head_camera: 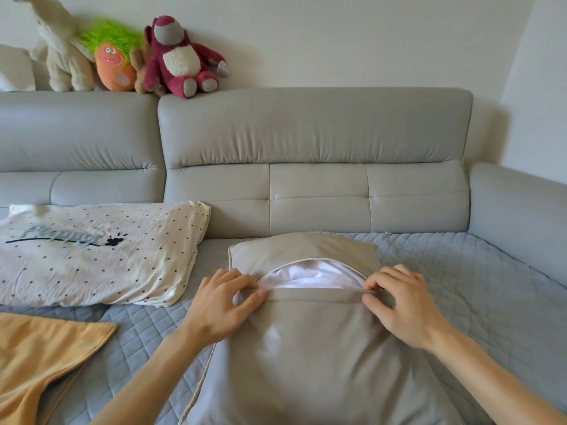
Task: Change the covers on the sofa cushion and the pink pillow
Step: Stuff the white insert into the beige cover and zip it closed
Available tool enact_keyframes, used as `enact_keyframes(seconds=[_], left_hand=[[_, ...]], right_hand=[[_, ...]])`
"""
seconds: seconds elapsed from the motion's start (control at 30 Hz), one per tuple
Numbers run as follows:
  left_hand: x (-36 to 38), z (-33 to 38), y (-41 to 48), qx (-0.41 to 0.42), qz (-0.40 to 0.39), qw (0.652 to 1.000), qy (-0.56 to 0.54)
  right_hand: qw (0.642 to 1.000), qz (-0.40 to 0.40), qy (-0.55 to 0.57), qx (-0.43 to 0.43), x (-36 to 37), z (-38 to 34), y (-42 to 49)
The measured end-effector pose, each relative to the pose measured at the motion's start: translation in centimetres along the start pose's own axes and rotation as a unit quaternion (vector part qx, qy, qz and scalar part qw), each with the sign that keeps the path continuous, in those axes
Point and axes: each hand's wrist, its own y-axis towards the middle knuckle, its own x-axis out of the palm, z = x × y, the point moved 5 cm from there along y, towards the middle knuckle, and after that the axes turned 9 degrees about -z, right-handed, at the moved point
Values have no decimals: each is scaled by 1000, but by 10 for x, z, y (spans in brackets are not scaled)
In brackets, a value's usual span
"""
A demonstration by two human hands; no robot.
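Note:
A sofa cushion in a beige-grey cover [310, 348] lies on the seat right in front of me. Its cover gapes open across the upper part, and the white inner cushion [310, 277] shows through the slit. My left hand [224, 305] pinches the near edge of the opening at its left end. At the right end, my right hand [399, 302] pinches that same edge. A polka-dot pillow [92, 256] with dark lettering rests to the left against the backrest. An orange cover [40, 357] lies flat at the lower left.
The grey sofa backrest [313, 167] stands behind the cushion, with a padded arm [521, 216] at the right. A blue-grey quilted mat [460, 277] covers the seat. Several plush toys [181, 56] sit on top of the backrest at upper left.

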Motion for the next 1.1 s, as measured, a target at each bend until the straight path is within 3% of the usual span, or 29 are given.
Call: enact_keyframes(seconds=[0.13, 0.23, 0.43, 0.6, 0.73, 0.83, 0.93, 1.0, 1.1], left_hand=[[2, -4, 7, 19, -61, 994, 93], [7, -17, 3, 30, -49, 989, 136], [11, -21, -1, -20, 71, 997, 0], [9, -1, 10, -8, 70, 995, -66], [2, 18, 37, -4, 62, 989, -136], [3, 41, 72, -16, -8, 998, -65], [13, 52, 93, -22, -62, 996, 60], [16, 47, 90, -19, -56, 994, 93], [22, 39, 76, -21, -18, 995, 92]], right_hand=[[999, 9, 32, -32, 10, 1, 8], [997, -51, 62, 16, 26, 12, 8], [997, -29, 55, 55, 26, 29, 8], [996, 23, 80, 42, 13, 35, 7], [983, 29, 147, 109, 9, 44, 20], [990, -17, 84, 116, 12, 36, 42], [992, -55, -51, 101, 15, 29, 55], [986, -17, -160, 48, 16, 24, 53], [979, 68, -191, -29, 18, 23, 38]])
